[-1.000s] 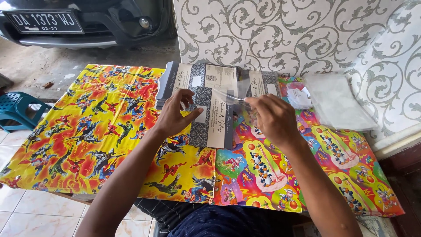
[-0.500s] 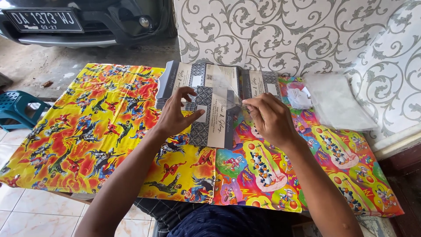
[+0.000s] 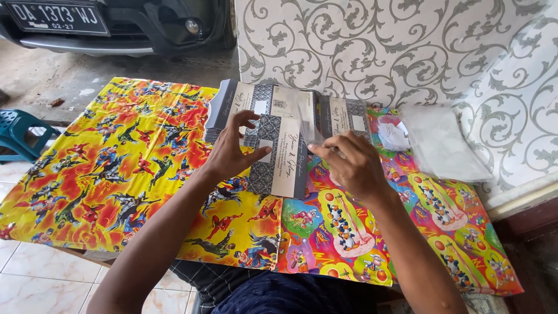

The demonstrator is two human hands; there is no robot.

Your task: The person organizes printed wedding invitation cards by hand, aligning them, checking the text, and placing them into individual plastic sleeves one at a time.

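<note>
While our left hand (image 3: 229, 154) pins the grey patterned card (image 3: 278, 156) flat on the counter (image 3: 116, 168), its grip spread, our right hand (image 3: 349, 166) pinches the clear sleeve (image 3: 311, 122); we should keep the card steady and the sleeve mouth square to its end.

A home's front porch or carport: tiled floor (image 3: 35, 279), parked car (image 3: 116, 26), and a low table (image 3: 104, 174) under cartoon-print covers.
</note>
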